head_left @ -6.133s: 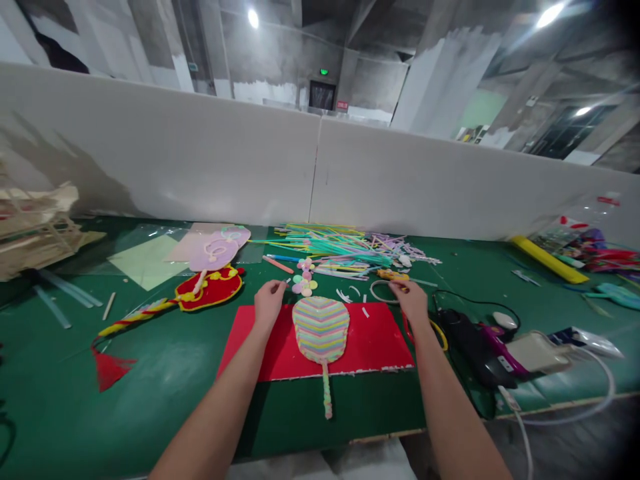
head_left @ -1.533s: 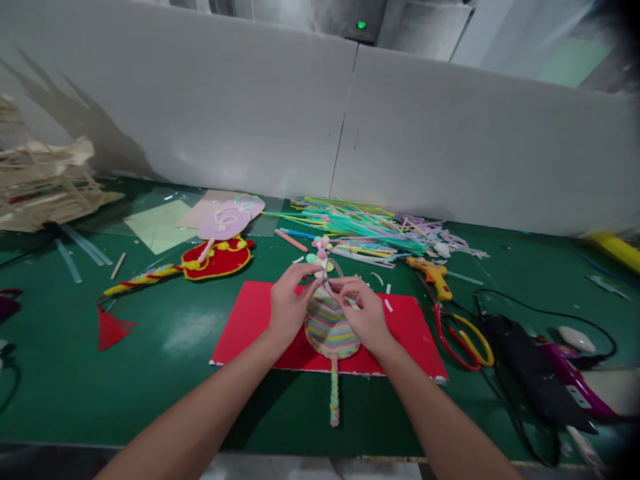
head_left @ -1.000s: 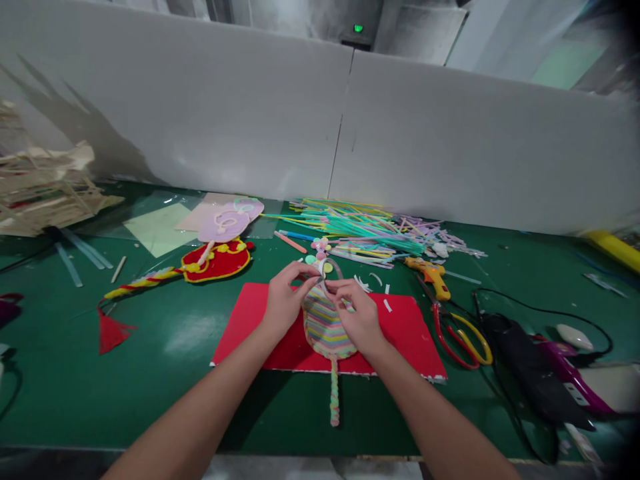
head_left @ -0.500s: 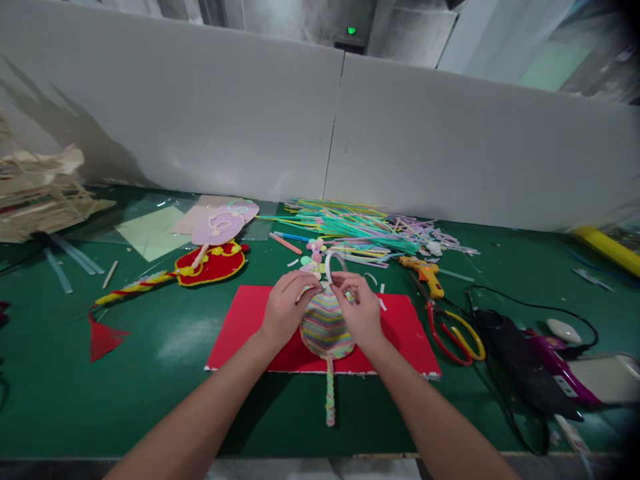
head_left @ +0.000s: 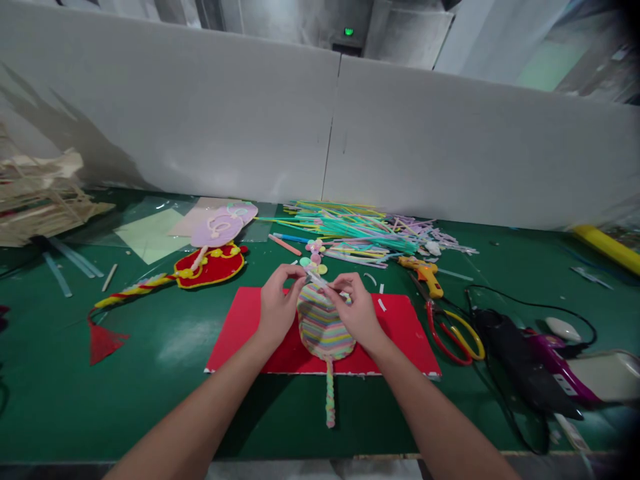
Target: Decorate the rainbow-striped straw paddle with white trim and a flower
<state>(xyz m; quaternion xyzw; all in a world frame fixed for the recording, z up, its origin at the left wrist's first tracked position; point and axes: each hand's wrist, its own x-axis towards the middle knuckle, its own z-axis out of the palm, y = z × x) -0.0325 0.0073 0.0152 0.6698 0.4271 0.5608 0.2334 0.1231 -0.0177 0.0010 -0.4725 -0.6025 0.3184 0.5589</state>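
A thin white strip (head_left: 319, 281) stretches between my two hands, over the top of a round fan. My left hand (head_left: 279, 301) pinches one end with thumb and finger, and my right hand (head_left: 356, 310) pinches the other. Whether the strip is paper or tape I cannot tell. Beneath lies the pastel-striped fan (head_left: 326, 330), its twisted pastel handle (head_left: 330, 397) pointing toward me. The fan rests on a red board (head_left: 395, 343). Just beyond my fingers sit small pastel flowers (head_left: 315, 248). White scraps (head_left: 383, 305) lie right of the fan.
Pastel pipe cleaners (head_left: 345, 227) are heaped at the back. On the right are an orange glue gun (head_left: 424, 275), red-and-yellow-handled scissors (head_left: 453, 333) and a black cord. A red-and-yellow fan (head_left: 213, 267) with a tassel and a lilac piece (head_left: 220, 227) lie left.
The white strip, which arched up in a loop by my right fingers, now lies straighter between both hands. My left hand has shifted slightly left and up.
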